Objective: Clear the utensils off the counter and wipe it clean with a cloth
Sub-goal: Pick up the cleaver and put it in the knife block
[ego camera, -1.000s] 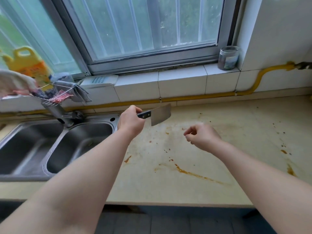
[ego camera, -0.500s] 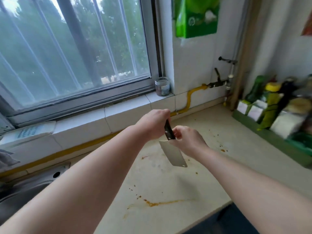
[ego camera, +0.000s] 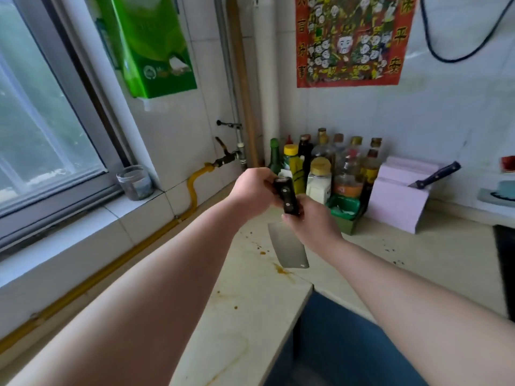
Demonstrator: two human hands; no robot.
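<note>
Nearest, along the lower edge of the frame, two bare forearms reach in over the pale, sauce-stained counter (ego camera: 250,316), whose corner edge now cuts through the lower middle, with blue cloth below it that was barely in view half a second ago. At centre frame the left hand (ego camera: 252,195) and the right hand (ego camera: 312,218) both hold the steel cleaver with a black riveted handle (ego camera: 288,243). The fingers of the left hand are curled shut around the upper end of the handle; the fingers of the right hand are closed on its lower end, just above the blade. The cleaver hangs blade down, above the counter and not touching it, much as half a second ago, whereas a second ago the left hand alone held it out level beside the sink.

The view has swung to the right since then: the sink is gone from the frame, and the window sits at the left edge. Behind the hands, a cluster of sauce bottles in a green tray (ego camera: 328,174) now stands at centre, with a pale pink knife block (ego camera: 398,196) holding one dark-handled knife at its right. On the sill at left stands a small glass jar (ego camera: 135,182). On the wall, a green packet (ego camera: 153,43) hangs upper left, a red poster (ego camera: 351,37) upper right.
</note>
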